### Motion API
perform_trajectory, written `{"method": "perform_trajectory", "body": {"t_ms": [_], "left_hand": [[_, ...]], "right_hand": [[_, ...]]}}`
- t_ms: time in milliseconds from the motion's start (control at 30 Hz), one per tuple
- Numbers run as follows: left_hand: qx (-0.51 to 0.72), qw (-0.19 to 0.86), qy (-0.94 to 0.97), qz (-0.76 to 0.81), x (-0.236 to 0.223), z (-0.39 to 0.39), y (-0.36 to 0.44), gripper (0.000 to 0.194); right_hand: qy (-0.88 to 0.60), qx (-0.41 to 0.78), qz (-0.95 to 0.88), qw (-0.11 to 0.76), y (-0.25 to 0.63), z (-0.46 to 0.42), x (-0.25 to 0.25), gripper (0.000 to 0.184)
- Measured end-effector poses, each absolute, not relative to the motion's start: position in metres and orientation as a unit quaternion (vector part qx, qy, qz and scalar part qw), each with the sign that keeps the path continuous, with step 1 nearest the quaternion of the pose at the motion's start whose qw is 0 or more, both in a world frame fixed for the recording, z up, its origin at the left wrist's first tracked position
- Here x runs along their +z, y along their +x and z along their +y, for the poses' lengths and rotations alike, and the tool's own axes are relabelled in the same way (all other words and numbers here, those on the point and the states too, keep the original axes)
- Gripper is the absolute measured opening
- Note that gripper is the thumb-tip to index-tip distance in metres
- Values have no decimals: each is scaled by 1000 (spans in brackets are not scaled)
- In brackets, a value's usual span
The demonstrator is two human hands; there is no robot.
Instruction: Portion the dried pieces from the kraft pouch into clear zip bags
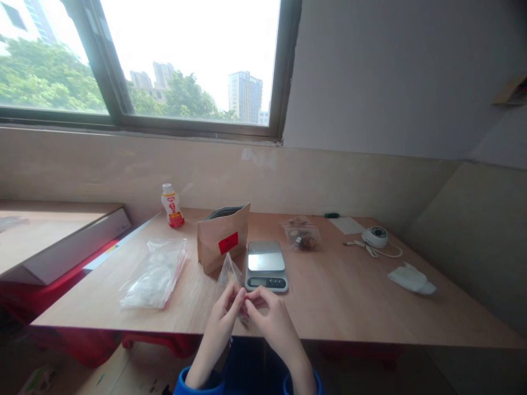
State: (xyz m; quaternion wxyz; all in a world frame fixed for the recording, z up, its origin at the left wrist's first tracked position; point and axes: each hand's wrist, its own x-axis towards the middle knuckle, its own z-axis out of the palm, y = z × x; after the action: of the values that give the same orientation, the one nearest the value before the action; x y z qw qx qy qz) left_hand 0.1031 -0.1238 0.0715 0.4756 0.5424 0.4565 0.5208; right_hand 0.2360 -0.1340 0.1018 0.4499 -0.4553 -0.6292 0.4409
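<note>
Pinching clear zip bag [229, 272] w/ L hand [222, 314] + R hand [272, 314] over surface [337, 296] near edge, just left of digital scale [265, 266]; kraft pouch [222, 240] red label unreadable; open room to right.
</note>
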Motion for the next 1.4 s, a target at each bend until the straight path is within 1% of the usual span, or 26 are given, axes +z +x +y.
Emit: {"method": "perform_trajectory", "body": {"t_ms": [367, 967, 1400], "left_hand": [[517, 473, 542, 464, 71, -125, 102, 25], [484, 451, 581, 474, 77, -128, 100, 32], [476, 460, 592, 459, 71, -128, 107, 28]], "right_hand": [[-454, 455, -623, 445, 237, -137, 106, 23], [-467, 454, -620, 437, 237, -136, 102, 25], [-473, 449, -615, 443, 244, -134, 100, 22]]}}
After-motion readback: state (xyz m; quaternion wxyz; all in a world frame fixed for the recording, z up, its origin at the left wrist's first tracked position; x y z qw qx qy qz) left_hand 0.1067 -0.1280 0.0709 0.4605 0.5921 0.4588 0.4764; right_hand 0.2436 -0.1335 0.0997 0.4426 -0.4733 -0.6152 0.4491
